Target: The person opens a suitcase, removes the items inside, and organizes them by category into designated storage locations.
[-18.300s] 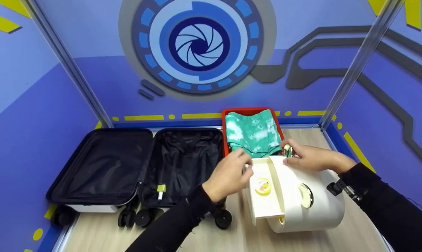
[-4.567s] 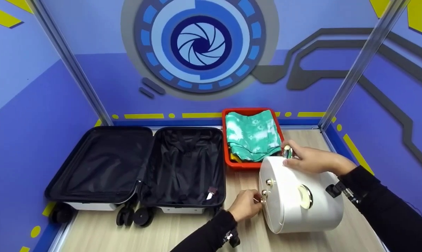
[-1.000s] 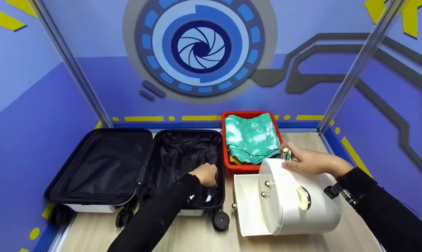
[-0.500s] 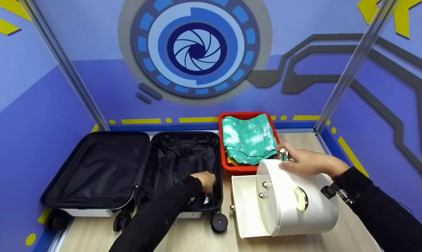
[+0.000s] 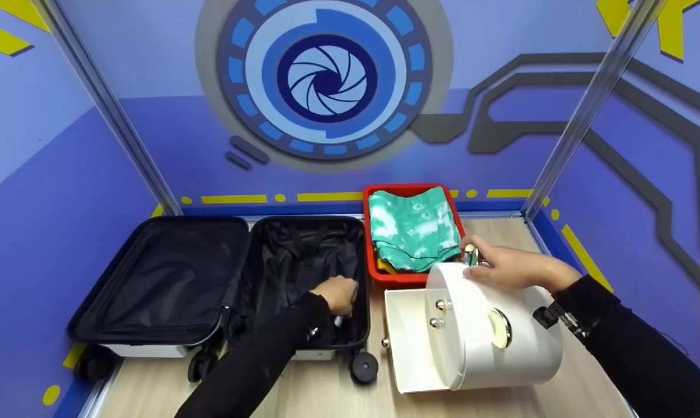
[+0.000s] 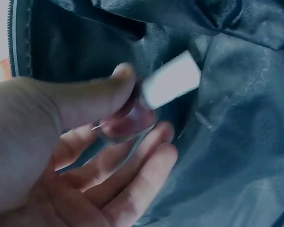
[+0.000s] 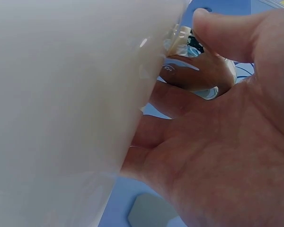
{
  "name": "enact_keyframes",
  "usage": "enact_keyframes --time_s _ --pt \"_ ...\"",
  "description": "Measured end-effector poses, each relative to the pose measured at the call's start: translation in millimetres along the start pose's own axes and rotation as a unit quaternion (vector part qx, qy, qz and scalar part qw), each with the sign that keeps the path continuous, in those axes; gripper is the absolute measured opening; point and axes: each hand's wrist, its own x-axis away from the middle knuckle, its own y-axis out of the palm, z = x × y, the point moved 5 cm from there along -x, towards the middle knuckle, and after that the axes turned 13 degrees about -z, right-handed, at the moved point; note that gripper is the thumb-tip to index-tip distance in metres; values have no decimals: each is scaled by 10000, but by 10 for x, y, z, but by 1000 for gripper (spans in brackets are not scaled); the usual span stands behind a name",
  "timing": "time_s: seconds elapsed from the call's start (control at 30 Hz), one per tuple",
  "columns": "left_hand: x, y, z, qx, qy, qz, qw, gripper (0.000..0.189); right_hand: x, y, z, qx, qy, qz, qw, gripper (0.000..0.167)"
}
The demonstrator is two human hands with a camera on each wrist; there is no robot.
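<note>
My left hand [image 5: 337,294] reaches into the right half of an open black-lined suitcase [image 5: 280,255]. In the left wrist view, its thumb and fingers hold a small nail polish bottle [image 6: 128,122] with a dark red body and white cap. On the right, a rounded white drawer box [image 5: 504,366] stands with its bottom drawer [image 5: 408,348] pulled out, the visible inside bare. My right hand [image 5: 504,267] grips the top of the box at a shiny metal fitting [image 5: 471,254]. Two round metal knobs [image 5: 438,313] show on the other drawer fronts.
Behind the box, a red basket [image 5: 399,278] holds folded green-and-white cloth [image 5: 417,226]. The suitcase's left half [image 5: 158,278] lies open by the left wall. A black wheel [image 5: 363,367] juts out between the suitcase and the drawer.
Since 4.6 s ago, the bottom drawer has been pulled out. The left hand has moved from its knob into the suitcase and taken hold of the bottle. The right hand stays on the box.
</note>
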Motion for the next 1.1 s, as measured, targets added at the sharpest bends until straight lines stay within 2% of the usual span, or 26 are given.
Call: enact_keyframes --time_s 0.13,0.2,0.3,0.4,0.5,0.63,0.7,0.77,0.93,1.1 --pt "85 -229 5 142 208 936 9953 16 13 -22 -8 60 -30 29 10000 51" --pt "139 -370 41 332 325 1411 9889 15 24 -33 -10 56 -45 44 10000 51" --pt "229 -552 152 682 544 1896 9780 16 38 -43 -9 30 -54 43 10000 51" --pt "314 -660 332 881 736 2113 9706 16 37 -43 -4 -12 -39 16 10000 51" --pt "360 -669 553 1118 975 2061 9672 14 27 -35 4 -35 -27 5 10000 52" --pt "361 -541 848 1829 1307 1595 9613 13 18 -23 11 -79 3 -12 10000 54" --pt "330 -430 971 2134 1310 1386 9582 14 21 -22 5 -78 -3 -7 10000 53" --pt "281 -302 1073 2234 1213 1299 9584 13 25 -22 -1 -69 -6 19 10000 51" --pt "155 26 1230 1681 947 1438 9706 14 14 1 -6 -102 -62 52 9999 50" --pt "64 285 1331 1445 837 1189 9788 17 -8 19 -9 -124 -119 34 9998 51"
